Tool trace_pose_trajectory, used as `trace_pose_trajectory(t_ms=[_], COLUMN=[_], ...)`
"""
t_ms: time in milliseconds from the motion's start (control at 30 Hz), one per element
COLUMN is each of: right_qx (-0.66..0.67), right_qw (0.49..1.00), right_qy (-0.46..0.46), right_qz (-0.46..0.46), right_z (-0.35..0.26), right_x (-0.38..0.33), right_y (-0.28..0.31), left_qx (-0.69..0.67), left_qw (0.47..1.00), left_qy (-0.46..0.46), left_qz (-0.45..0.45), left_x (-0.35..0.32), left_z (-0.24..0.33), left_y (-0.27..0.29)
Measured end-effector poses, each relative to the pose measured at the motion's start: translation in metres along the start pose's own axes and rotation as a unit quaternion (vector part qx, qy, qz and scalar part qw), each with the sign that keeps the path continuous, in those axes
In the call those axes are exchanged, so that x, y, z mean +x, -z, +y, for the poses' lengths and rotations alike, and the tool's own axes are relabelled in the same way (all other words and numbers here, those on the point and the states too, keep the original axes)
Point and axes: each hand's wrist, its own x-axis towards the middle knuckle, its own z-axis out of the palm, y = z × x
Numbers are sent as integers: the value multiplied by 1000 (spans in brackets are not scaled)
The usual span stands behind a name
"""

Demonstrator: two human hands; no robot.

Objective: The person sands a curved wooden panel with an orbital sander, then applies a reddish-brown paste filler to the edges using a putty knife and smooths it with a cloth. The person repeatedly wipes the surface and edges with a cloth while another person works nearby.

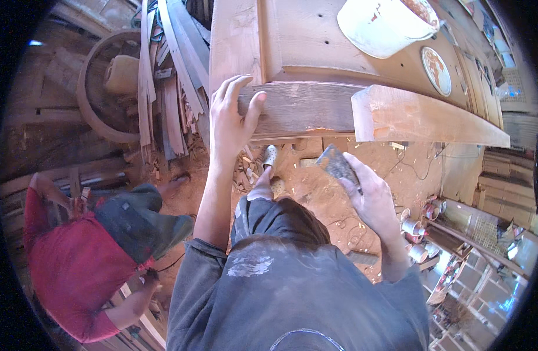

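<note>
Workshop: sawdust floor (316, 193), wooden door (304, 108) as worktop.
Left hand (231, 120): flat on its near edge, fingers apart, steadying.
Right hand (371, 199): closed on sandpaper (337, 164).
Sandpaper: light, limp, gritty; pinch folded.

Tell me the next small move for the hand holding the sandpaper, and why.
Probably lift the right hand and its sandpaper up to the door panel's front edge. The left hand already braces that edge, while the sandpaper hangs below it, touching no wood.
</note>
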Motion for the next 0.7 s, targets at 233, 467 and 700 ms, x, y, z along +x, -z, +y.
trace_pose_trajectory(t_ms=[233,467,700], right_qx=[-107,-121,-113], right_qw=[989,992,992], right_qy=[-19,-10,13], right_qz=[-102,-18,-57], right_z=[7,28,18], right_x=[11,15,33], right_y=[31,-9,-5], left_qx=[42,23,16], left_qw=[999,1000,1000], left_qy=[-20,-13,-9], left_qz=[-12,1,21], left_x=[-2,-1,1], left_z=[1,-1,-3], left_y=[-1,1,1])
